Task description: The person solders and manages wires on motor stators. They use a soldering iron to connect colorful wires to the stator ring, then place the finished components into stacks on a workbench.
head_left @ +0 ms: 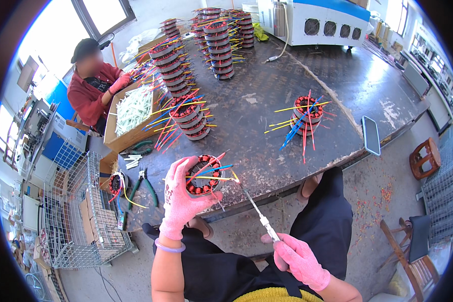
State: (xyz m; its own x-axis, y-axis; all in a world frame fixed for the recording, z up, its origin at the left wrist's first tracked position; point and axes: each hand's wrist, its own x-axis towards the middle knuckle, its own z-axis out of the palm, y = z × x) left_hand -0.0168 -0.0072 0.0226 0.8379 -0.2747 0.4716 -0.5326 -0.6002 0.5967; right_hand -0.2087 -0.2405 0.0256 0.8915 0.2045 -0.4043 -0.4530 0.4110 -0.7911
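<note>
My left hand (180, 196), in a pink glove, is closed around the side of a motor stator (202, 190) with red windings and red, blue and yellow lead wires. It tilts the stator up at the table's front edge. My right hand (299, 261), also gloved in pink, grips a long thin rod-shaped tool (256, 210) with a pale sleeve; its exact kind is unclear. The tool's tip is at the end of a yellow wire (235, 176) beside the stator. Green-handled cutters (145, 186) and another stator (119, 184) lie left of my left hand.
Stacked stators (190, 121) stand on the dark table (267, 95), with a shorter stack (307, 113) at right. A phone (371, 136) lies at the right edge. A co-worker (93, 88) is behind a cardboard box (136, 135) of white tubes. A wire cage (80, 211) stands left.
</note>
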